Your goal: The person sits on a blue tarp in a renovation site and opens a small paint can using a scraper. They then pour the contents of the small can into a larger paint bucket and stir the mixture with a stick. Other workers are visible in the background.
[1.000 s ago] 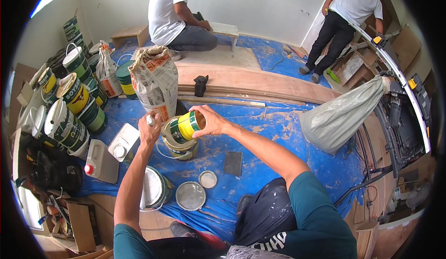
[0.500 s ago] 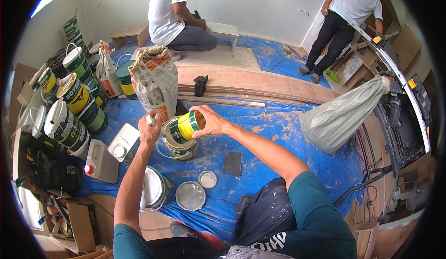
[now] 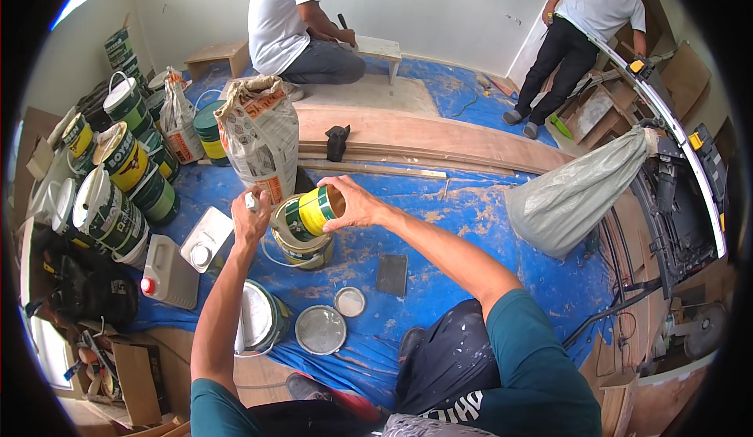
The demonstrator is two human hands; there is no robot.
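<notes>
My right hand point(image 3: 357, 203) grips a small green and yellow paint can point(image 3: 315, 211), tipped on its side with its bottom toward my palm. The can lies over the mouth of a larger paint bucket point(image 3: 304, 255) on the floor; its opening faces left. Just left of the can, my left hand point(image 3: 251, 216) is closed round a tool handle with a whitish end point(image 3: 252, 200). The rest of that tool is hidden behind the hand and bucket rim. A tall open paper sack point(image 3: 259, 131) stands right behind my left hand.
Paint buckets point(image 3: 114, 209) crowd the left side, near a plastic jug point(image 3: 171, 272). Round lids point(image 3: 321, 330) and a dark flat square point(image 3: 391, 275) lie on the blue sheet point(image 3: 455, 241). Wood panels point(image 3: 431, 135) lie beyond. One person point(image 3: 290, 29) squats; another point(image 3: 584, 37) stands.
My hands, the can and the bucket stay almost in place. The squatting person's hand has moved slightly, and a dark tool in it now points upward.
</notes>
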